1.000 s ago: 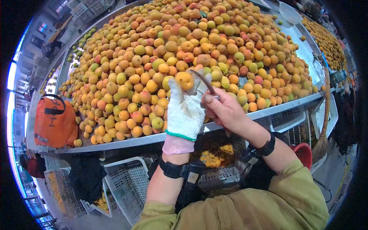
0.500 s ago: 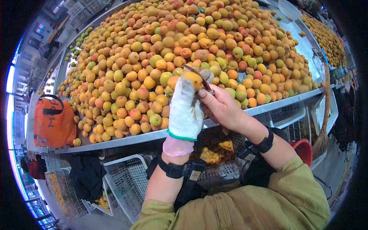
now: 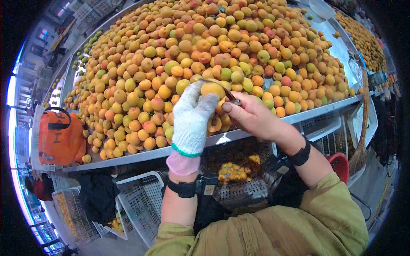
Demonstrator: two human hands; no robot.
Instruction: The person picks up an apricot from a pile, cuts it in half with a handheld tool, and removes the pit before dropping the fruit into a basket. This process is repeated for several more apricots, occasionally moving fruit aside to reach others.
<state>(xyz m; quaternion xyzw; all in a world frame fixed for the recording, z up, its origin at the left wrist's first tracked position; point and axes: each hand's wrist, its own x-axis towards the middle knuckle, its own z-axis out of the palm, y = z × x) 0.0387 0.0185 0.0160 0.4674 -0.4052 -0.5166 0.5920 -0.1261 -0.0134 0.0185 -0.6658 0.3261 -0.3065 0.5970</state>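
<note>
My left hand [image 3: 192,112], in a white knit glove with a green hem over a pink inner glove, grips a yellow-orange apricot [image 3: 212,89] between thumb and fingers. In my bare right hand [image 3: 252,114] is a knife with a thin curved blade [image 3: 227,93], its edge lying along the right and upper side of that apricot. Just below both hands shows a cut apricot half [image 3: 214,124], hollow side up, overlapping the near table edge in this view. A large heap of apricots [image 3: 141,85], yellow, orange and some green, spreads behind my hands.
The heap rests on a metal table with a raised front rim [image 3: 162,152]. An orange bag [image 3: 62,136] hangs at the left. Below are a white crate [image 3: 141,205] and a crate with cut apricots [image 3: 234,171]. A broom [image 3: 358,158] and a red bucket [image 3: 338,166] stand right.
My left hand has shifted left and turned, so its thumb now shows across the apricot. A cut half has come into view beneath the hands. My right hand moved slightly right, still holding the knife.
</note>
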